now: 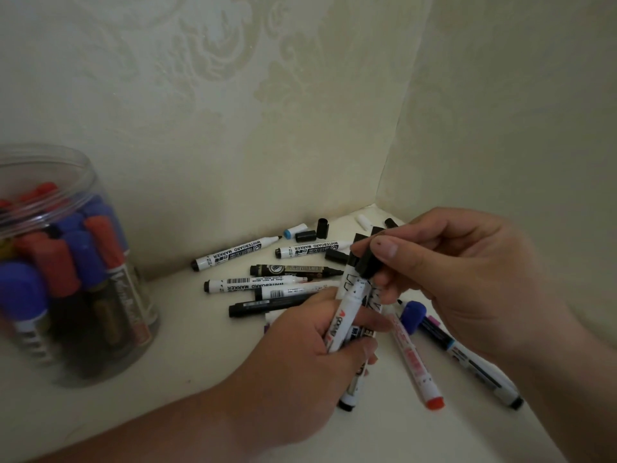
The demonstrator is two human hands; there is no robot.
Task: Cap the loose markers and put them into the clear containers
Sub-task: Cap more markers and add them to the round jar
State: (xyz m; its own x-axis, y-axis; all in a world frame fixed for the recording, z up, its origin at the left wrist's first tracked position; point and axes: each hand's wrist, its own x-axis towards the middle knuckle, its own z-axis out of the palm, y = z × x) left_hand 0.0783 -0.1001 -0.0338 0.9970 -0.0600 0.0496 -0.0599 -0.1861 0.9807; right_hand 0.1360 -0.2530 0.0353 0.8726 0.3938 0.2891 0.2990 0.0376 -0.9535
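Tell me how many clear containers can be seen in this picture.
1. The clear container stands at the left edge of the view and holds capped red and blue markers. Others may lie outside the view.

In the grip I see a black cap (367, 262) and a white marker (347, 315) lettered red. Just right of it, a blue cap (413, 315) and a red-ended marker (415, 359). Far left, the clear container (86, 182) shows red and blue caps. Behind is a cream, scroll-patterned wall (267, 111).
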